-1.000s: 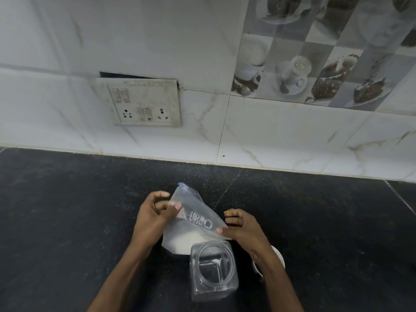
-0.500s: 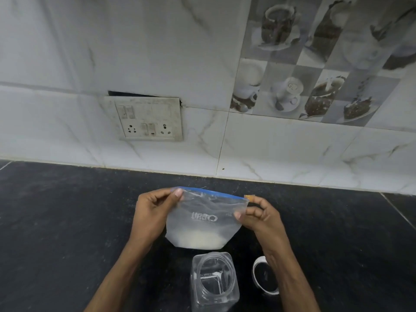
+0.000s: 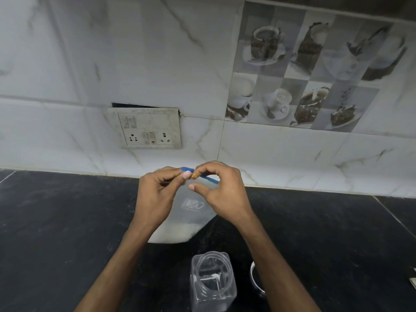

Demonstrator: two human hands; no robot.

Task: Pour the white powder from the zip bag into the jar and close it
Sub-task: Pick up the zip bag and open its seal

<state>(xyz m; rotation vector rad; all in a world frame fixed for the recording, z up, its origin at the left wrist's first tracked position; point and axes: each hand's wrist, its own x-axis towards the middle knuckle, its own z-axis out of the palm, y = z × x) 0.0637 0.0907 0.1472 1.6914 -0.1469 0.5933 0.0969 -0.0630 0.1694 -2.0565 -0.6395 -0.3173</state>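
Black counter (image 3: pixel 56 233). Your left hand (image 3: pixel 155 197) and right hand (image 3: pixel 221 192) both pinch the blue seal at the top of the zip bag (image 3: pixel 191 212), held above the counter, powder (image 3: pixel 173 233) settled at the bottom. Open jar (image 3: pixel 212 282) stands below, lid (image 3: pixel 255 278) beside it.

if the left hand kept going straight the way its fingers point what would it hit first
The left hand points right, toward the right hand. It would likely meet those fingertips first, at the zip bag's blue seal, almost at once; depth is unclear.
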